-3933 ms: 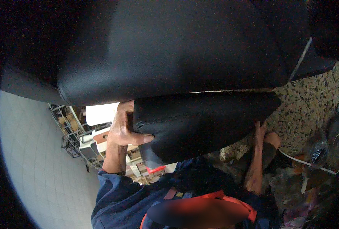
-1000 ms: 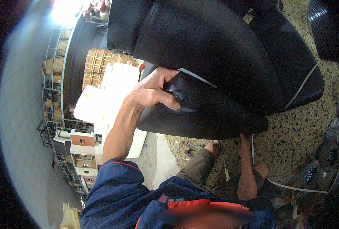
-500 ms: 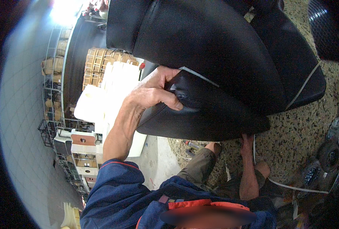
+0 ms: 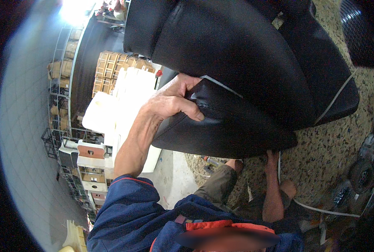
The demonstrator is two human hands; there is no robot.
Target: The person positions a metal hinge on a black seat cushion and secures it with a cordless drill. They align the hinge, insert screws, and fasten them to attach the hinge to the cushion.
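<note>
A black upholstered piece with a smooth, leather-like cover point(image 4: 237, 122) lies in front of me, its rounded lower edge toward my body. My left hand point(image 4: 176, 98) grips its left end, thumb pressed onto a creased seam on top and the other fingers curled over the far edge. From that grip a thin whitish strip point(image 4: 222, 86) runs along the far edge. My right hand point(image 4: 272, 157) touches the near edge at the right, its fingers hidden by the black piece. Just beyond stands a larger black padded section point(image 4: 224, 46), with another black part point(image 4: 325, 71) to its right.
Speckled foam-like material point(image 4: 317, 168) spreads under and beside the black pieces. A pale cord point(image 4: 330, 212) trails at lower right, near wrapped rolls point(image 4: 361, 176). White blocks point(image 4: 128, 101) and stacked wooden frames point(image 4: 105, 71) stand at the left. A tool point(image 4: 212, 160) lies near my legs.
The black pieces and the background sit slightly shifted in the picture. Both hands keep their places on the near black piece; the left grip looks the same.
</note>
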